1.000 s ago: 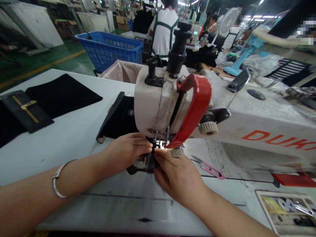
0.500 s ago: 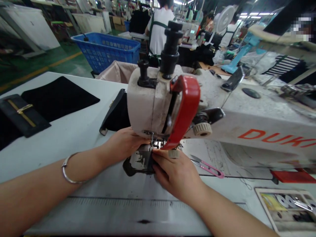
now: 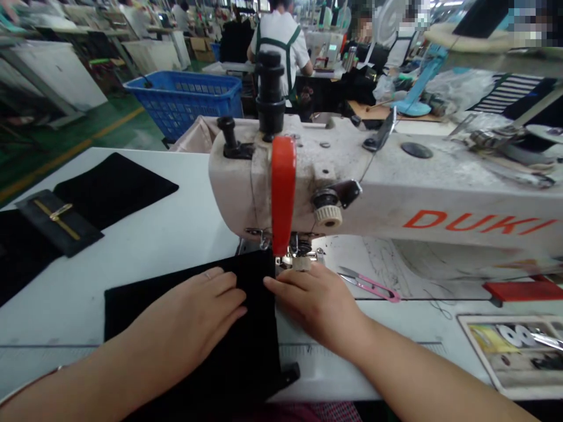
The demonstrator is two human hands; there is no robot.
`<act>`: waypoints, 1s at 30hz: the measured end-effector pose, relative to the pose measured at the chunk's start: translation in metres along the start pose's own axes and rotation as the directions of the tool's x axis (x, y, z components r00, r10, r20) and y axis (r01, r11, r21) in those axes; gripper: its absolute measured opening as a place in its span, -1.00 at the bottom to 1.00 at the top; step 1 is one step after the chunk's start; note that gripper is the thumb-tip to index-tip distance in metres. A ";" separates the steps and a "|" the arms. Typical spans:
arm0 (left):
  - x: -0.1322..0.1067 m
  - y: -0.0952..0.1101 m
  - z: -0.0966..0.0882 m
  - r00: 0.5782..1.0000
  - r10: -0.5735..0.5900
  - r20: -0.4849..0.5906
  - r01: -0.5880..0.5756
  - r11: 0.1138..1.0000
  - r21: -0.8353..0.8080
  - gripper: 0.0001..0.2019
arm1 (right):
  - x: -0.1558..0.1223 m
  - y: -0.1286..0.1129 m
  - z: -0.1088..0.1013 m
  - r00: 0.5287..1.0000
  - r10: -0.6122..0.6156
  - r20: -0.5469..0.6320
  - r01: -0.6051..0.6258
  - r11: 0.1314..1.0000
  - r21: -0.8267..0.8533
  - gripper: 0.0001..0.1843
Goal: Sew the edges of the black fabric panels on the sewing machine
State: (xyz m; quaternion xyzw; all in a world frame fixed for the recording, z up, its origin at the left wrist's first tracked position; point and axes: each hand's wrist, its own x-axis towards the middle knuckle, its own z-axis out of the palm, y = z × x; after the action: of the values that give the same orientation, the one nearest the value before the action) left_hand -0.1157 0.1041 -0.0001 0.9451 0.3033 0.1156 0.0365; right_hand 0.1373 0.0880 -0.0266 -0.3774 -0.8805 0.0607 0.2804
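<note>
A black fabric piece (image 3: 259,340) lies on the white table in front of the sewing machine (image 3: 352,181), its far edge under the needle area and red guard (image 3: 283,193). My left hand (image 3: 193,319) rests flat on the fabric, fingers stretched out. My right hand (image 3: 314,302) lies at the fabric's right edge just below the presser foot (image 3: 299,258), fingers extended and pressing the edge.
Pink thread snips (image 3: 369,285) lie right of my right hand. More black fabric and a black piece with a gold clasp (image 3: 59,220) sit at the far left. A blue basket (image 3: 193,99) and a person in a white shirt (image 3: 281,47) are behind the machine. A tray (image 3: 514,351) sits front right.
The black fabric now lies spread toward me in front of the needle. Both hands moved from pinching close under the machine head to lying flat on it. My view shifted left.
</note>
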 end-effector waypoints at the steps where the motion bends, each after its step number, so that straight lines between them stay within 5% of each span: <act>1: 0.002 0.002 0.002 1.000 -0.001 0.007 0.001 1.000 0.015 -0.70 | -0.001 -0.001 -0.001 1.000 -0.020 0.009 0.020 1.000 -0.013 -0.72; 7: 0.013 0.002 0.025 0.987 0.153 0.043 -0.156 0.984 0.081 -0.58 | -0.008 -0.006 -0.001 0.992 -0.104 0.073 0.104 0.995 0.003 -0.80; 12: 0.012 -0.012 0.030 0.983 0.157 0.092 -0.160 0.987 0.028 -0.55 | -0.006 -0.004 0.007 0.993 -0.086 0.077 0.087 0.996 -0.011 -0.79; 17: 0.018 -0.029 0.023 0.982 0.174 0.067 -0.171 0.984 -0.051 -0.58 | -0.003 -0.017 -0.009 0.993 0.093 0.072 -0.101 0.988 0.118 -0.72; 22: -0.016 0.017 0.000 0.994 0.049 0.100 -0.046 0.998 -0.033 -0.56 | -0.029 -0.059 -0.030 0.858 0.435 0.273 -0.507 0.802 0.316 -0.72; 26: -0.046 0.058 -0.003 0.995 0.083 0.052 -0.083 0.997 0.000 -0.51 | -0.046 -0.080 -0.022 0.833 0.506 0.222 -0.553 0.769 0.322 -0.72; 30: -0.048 0.071 0.008 0.996 0.070 0.051 -0.072 0.996 0.048 -0.49 | -0.047 -0.082 -0.015 0.842 0.506 0.187 -0.539 0.781 0.316 -0.68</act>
State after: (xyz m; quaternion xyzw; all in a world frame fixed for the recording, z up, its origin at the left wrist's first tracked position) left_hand -0.1114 0.0182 -0.0071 0.9585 0.2714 0.0861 0.0162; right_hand 0.1199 -0.0046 -0.0086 -0.5462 -0.7270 0.3118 0.2756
